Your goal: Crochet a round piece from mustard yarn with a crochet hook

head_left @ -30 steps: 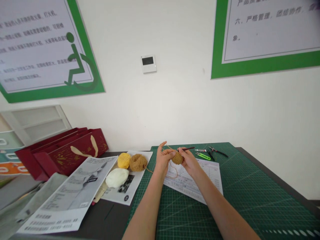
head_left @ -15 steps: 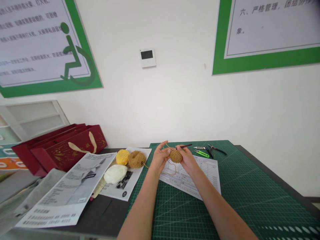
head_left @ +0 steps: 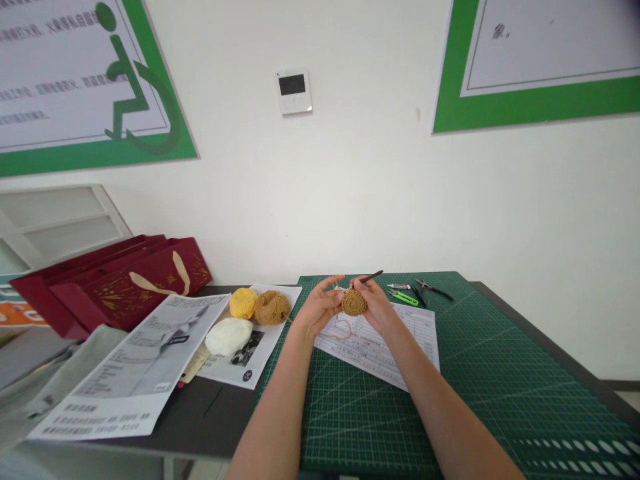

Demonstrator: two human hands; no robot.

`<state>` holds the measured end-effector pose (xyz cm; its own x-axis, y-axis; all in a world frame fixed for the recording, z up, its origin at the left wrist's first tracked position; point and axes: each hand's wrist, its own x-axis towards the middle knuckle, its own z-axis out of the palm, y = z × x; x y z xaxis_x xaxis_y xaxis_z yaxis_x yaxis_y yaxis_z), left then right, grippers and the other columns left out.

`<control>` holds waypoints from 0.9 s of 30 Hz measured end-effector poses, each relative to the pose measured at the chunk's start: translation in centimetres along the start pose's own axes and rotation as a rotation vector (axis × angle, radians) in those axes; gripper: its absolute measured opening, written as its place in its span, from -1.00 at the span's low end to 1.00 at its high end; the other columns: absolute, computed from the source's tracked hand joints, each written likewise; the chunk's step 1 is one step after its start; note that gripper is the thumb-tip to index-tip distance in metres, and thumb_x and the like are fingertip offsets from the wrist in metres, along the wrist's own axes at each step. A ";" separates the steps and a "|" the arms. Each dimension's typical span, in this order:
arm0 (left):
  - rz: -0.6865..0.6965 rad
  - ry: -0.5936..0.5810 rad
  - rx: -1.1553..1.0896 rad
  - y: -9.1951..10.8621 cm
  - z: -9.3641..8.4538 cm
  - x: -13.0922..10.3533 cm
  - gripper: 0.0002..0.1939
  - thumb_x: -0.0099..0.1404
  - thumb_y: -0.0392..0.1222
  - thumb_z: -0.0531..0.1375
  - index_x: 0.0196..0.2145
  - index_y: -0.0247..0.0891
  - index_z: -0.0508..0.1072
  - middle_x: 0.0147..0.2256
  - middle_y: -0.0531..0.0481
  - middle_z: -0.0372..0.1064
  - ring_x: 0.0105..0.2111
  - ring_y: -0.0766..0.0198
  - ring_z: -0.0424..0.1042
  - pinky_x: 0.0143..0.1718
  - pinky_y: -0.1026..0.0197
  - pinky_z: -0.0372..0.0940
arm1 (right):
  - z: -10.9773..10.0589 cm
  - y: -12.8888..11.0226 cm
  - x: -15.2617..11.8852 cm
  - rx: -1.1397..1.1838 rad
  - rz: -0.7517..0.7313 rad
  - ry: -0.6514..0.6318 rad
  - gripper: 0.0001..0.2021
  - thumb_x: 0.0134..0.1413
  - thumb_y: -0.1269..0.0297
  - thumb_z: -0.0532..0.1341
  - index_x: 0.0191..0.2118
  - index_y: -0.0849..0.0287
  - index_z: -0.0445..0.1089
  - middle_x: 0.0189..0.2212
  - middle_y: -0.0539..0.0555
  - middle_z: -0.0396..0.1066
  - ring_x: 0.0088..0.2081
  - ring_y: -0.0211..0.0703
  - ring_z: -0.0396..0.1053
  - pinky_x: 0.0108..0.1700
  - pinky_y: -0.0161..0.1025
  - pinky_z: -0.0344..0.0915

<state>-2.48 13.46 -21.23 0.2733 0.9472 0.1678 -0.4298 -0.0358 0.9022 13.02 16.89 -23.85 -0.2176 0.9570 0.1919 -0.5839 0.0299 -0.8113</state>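
A round brown crocheted piece (head_left: 354, 302) is held between both hands above a printed sheet (head_left: 380, 347). My left hand (head_left: 320, 308) pinches its left edge, with brown yarn over the raised index finger. My right hand (head_left: 376, 303) grips a dark crochet hook (head_left: 371, 276) and the right edge of the piece. The hook's tip is too small to make out. A strand of yarn loops down onto the sheet and leads left toward a brown yarn ball (head_left: 272, 307). Beside that ball are a yellow ball (head_left: 243, 303) and a white one (head_left: 229, 336).
Green snips (head_left: 403, 297), a small tube (head_left: 399, 287) and pliers (head_left: 434, 289) lie on the green cutting mat (head_left: 490, 360) behind the sheet. Dark red paper bags (head_left: 130, 287) stand at the left, behind a large printed paper (head_left: 135, 367) and grey cloth (head_left: 75, 373).
The camera view has tilted slightly down. My left index finger is bent lower, and the hook slants more steeply, its handle end raised. The brown piece now faces the camera more fully.
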 end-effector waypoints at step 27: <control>0.193 0.393 0.406 1.6 -4.0 0.5 -0.66 0.37 -0.13 0.22 0.07 -0.25 0.41 -0.01 -0.13 0.45 -0.17 0.11 0.51 -0.21 -0.02 0.47 | -5.6 -3.5 1.4 0.139 0.014 -0.063 -0.75 0.29 0.22 0.23 0.01 0.20 0.40 -0.06 0.12 0.47 -0.18 -0.13 0.49 -0.18 -0.10 0.49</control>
<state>-6.47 15.20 -21.30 -0.1490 0.9557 0.2536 -0.0556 -0.2642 0.9629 19.11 19.73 -23.86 -0.2727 0.9368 0.2192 -0.6822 -0.0277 -0.7306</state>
